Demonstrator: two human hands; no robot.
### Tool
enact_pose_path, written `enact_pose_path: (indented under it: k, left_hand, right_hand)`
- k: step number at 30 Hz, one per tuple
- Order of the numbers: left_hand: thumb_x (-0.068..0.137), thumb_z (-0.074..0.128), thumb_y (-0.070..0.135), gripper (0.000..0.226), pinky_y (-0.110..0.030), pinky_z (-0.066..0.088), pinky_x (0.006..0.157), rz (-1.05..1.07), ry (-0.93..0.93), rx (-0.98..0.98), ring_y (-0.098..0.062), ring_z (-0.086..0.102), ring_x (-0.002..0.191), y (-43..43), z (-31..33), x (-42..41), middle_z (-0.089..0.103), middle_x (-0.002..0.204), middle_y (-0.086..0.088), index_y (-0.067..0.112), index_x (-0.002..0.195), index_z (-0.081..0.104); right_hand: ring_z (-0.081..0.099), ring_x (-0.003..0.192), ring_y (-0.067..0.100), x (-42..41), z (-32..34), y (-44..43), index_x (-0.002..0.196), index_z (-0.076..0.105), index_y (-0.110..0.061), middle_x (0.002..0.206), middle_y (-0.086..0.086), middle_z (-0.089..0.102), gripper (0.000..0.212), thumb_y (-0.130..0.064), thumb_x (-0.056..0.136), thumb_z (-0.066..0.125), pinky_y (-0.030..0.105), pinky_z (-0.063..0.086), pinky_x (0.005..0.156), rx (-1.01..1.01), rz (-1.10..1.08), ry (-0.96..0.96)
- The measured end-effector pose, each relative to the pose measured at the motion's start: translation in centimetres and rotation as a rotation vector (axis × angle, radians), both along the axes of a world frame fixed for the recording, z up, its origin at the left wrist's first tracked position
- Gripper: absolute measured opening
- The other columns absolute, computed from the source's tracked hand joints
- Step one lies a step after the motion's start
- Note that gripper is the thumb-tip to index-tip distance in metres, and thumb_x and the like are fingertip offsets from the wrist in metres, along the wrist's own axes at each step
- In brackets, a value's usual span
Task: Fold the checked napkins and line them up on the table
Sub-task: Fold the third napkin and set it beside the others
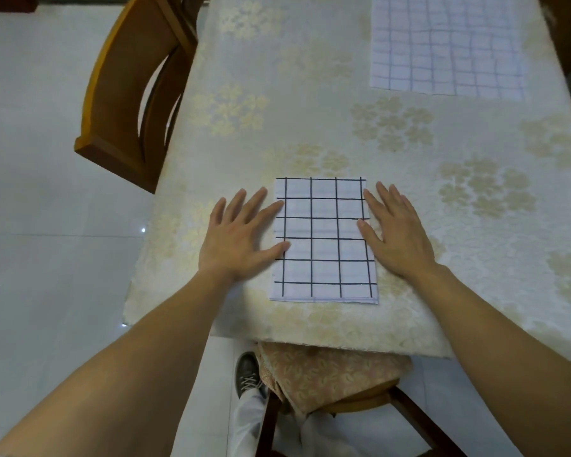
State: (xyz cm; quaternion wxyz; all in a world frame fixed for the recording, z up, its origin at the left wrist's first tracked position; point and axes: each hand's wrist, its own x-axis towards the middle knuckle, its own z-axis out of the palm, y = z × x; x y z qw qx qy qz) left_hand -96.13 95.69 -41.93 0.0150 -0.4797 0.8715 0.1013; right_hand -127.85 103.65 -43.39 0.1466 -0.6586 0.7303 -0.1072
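Two checked napkins lie on the floral cream tablecloth [310, 133]: one folded black-lined white napkin [323, 239], one unfolded blue-lined white napkin [445, 44]. Left hand [238, 235] and right hand [396, 232] rest flat, fingers spread, grasping nothing, flanking the folded one.

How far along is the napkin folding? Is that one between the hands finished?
The black-checked napkin already lies folded into a neat rectangle near the table's front edge. The left hand and right hand lie flat and open at its sides, touching its edges, seemingly squaring it. Left to do: the blue-checked napkin at the far end looks larger, probably still needing folding and lining up.
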Motion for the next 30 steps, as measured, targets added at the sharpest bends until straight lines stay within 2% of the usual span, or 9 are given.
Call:
enact_pose_path:
  k: [5, 7, 9, 11, 13, 16, 22, 26, 30]
  left_hand:
    - [0.094, 0.018, 0.082, 0.078, -0.051, -0.002, 0.128, -0.008, 0.016, 0.027, -0.016, -0.014, 0.158, 0.1, 0.6, -0.3, -0.01, 0.172, 0.015, 0.047, 0.162, 0.0]
    - [0.098, 0.021, 0.076, 0.075, -0.053, -0.002, 0.128, 0.034, 0.083, -0.009, -0.015, -0.012, 0.158, 0.7, 0.8, -0.2, -0.008, 0.172, 0.013, 0.042, 0.163, 0.006]
    - [0.103, 0.041, 0.061, 0.065, -0.053, 0.005, 0.128, 0.064, 0.218, -0.135, -0.019, 0.007, 0.159, 1.9, 1.2, -1.5, 0.015, 0.172, 0.005, 0.03, 0.159, 0.032]
    - [0.101, 0.06, 0.041, 0.048, -0.05, 0.022, 0.126, -0.023, 0.361, -0.228, -0.027, 0.038, 0.148, 3.5, 1.6, -4.7, 0.047, 0.156, -0.005, 0.018, 0.143, 0.056]
    - [0.095, 0.068, 0.034, 0.048, -0.047, 0.04, 0.116, -0.151, 0.409, -0.137, -0.03, 0.05, 0.137, 5.3, 1.5, -9.1, 0.054, 0.148, -0.008, 0.013, 0.138, 0.061]
    - [0.093, 0.072, 0.041, 0.071, -0.048, 0.037, 0.119, -0.213, 0.392, 0.039, -0.028, 0.038, 0.147, 6.9, -0.2, -13.4, 0.041, 0.159, -0.011, 0.009, 0.151, 0.046]
    - [0.089, 0.036, 0.085, 0.106, -0.046, -0.001, 0.129, -0.144, 0.121, 0.037, -0.013, 0.001, 0.159, 7.8, -1.1, -13.3, 0.008, 0.173, 0.004, 0.017, 0.165, 0.009]
    - [0.085, 0.031, 0.091, 0.113, -0.048, -0.002, 0.128, -0.144, 0.076, 0.053, -0.013, -0.006, 0.159, 7.7, -0.8, -13.6, 0.0, 0.173, 0.005, 0.018, 0.166, 0.001]
    - [0.083, 0.025, 0.093, 0.112, -0.049, -0.006, 0.127, -0.155, 0.018, 0.079, -0.013, -0.011, 0.158, 7.7, -0.6, -13.7, -0.007, 0.173, 0.005, 0.021, 0.166, 0.0]
  right_hand:
    - [0.01, 0.155, 0.022, 0.2, -0.5, 0.0, 0.159, 0.025, -0.03, 0.167, 0.005, 0.019, 0.059, -0.051, 0.104, 0.031, 0.042, 0.01, 0.127, -0.073, -0.01, 0.02]
    - [0.014, 0.155, 0.024, 0.1, -0.5, 0.1, 0.158, 0.029, -0.033, 0.166, 0.007, 0.022, 0.056, -0.049, 0.104, 0.033, 0.045, 0.013, 0.126, -0.086, 0.004, 0.015]
    - [0.016, 0.154, 0.025, 0.0, -0.6, 0.1, 0.157, 0.032, -0.033, 0.165, 0.008, 0.025, 0.056, -0.049, 0.103, 0.034, 0.046, 0.015, 0.125, -0.096, -0.002, 0.028]
    - [0.017, 0.154, 0.026, 0.2, -0.5, 0.0, 0.156, 0.033, -0.032, 0.165, 0.008, 0.026, 0.056, -0.049, 0.102, 0.034, 0.045, 0.014, 0.126, -0.093, -0.007, 0.04]
    - [0.016, 0.154, 0.025, 0.3, -0.2, 0.0, 0.156, 0.032, -0.034, 0.165, 0.007, 0.025, 0.057, -0.05, 0.101, 0.033, 0.043, 0.013, 0.126, -0.068, -0.013, 0.07]
    - [0.015, 0.154, 0.024, 0.2, 0.3, 0.0, 0.157, 0.029, -0.036, 0.165, 0.005, 0.024, 0.061, -0.047, 0.097, 0.03, 0.042, 0.013, 0.126, -0.043, -0.003, 0.095]
    - [0.017, 0.153, 0.026, 0.3, 0.4, -0.1, 0.157, 0.03, -0.034, 0.165, 0.007, 0.025, 0.055, -0.045, 0.103, 0.025, 0.042, 0.013, 0.126, -0.048, 0.01, 0.111]
    - [0.012, 0.155, 0.026, -0.6, 0.4, -0.4, 0.159, 0.019, -0.039, 0.167, 0.005, 0.018, 0.052, -0.047, 0.107, 0.021, 0.042, 0.009, 0.126, -0.014, 0.04, 0.159]
    - [-0.005, 0.156, 0.023, -2.1, 0.5, -3.2, 0.157, 0.002, -0.049, 0.17, -0.005, -0.001, 0.054, -0.059, 0.104, 0.008, 0.046, 0.0, 0.126, 0.079, 0.071, 0.191]
